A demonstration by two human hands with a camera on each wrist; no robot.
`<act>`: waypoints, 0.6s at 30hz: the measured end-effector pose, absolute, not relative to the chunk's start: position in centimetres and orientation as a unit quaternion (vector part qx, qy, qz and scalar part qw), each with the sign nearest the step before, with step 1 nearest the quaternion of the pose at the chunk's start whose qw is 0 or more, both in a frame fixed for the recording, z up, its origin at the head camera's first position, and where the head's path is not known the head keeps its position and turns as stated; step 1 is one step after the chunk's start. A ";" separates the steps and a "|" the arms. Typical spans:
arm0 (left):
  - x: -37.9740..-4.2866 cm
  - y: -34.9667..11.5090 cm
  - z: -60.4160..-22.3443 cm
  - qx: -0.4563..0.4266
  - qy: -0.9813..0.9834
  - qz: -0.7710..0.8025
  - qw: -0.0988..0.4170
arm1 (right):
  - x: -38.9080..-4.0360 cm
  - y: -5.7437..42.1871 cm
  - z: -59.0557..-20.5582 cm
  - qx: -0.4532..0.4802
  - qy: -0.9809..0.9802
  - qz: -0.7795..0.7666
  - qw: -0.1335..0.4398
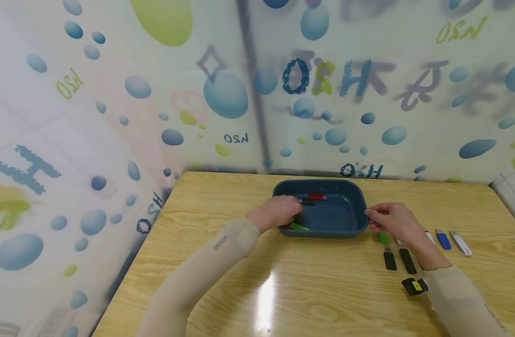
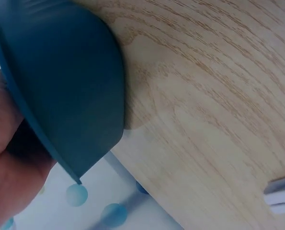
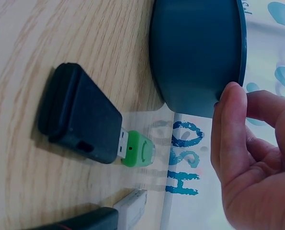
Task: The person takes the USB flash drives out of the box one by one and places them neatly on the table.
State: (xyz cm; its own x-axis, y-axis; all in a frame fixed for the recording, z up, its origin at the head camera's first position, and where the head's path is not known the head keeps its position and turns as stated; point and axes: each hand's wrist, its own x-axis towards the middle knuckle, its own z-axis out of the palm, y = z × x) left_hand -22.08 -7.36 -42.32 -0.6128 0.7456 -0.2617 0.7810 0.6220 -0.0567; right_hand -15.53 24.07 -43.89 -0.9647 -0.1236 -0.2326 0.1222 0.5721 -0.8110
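Observation:
A dark blue plastic bin [image 1: 331, 233] stands toward the back of the table. Inside it lie a red USB stick [image 1: 317, 197], a black USB stick [image 1: 309, 202] and a green one [image 1: 298, 226]. My left hand [image 1: 279, 210] reaches down over the bin's left side among the sticks. The bin wall hides its fingertips in the left wrist view, so I cannot tell whether they hold a stick. At the opposite end, my right hand [image 1: 394, 221] pinches the bin's rim between thumb and fingers.
Right of the bin lie several USB sticks: a green one [image 1: 383, 237], black ones [image 1: 390, 260] [image 1: 407, 261], a blue one [image 1: 443, 239] and a white one [image 1: 461, 243]. A black piece with a yellow label [image 1: 412, 286] lies by the right sleeve. A printed curtain [image 1: 224, 154] hangs behind the table.

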 end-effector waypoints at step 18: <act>-22.7 -5.4 -43.3 0.336 0.935 -0.073 0.086 | -15.5 24.1 -44.0 -0.003 0.878 -0.462 0.124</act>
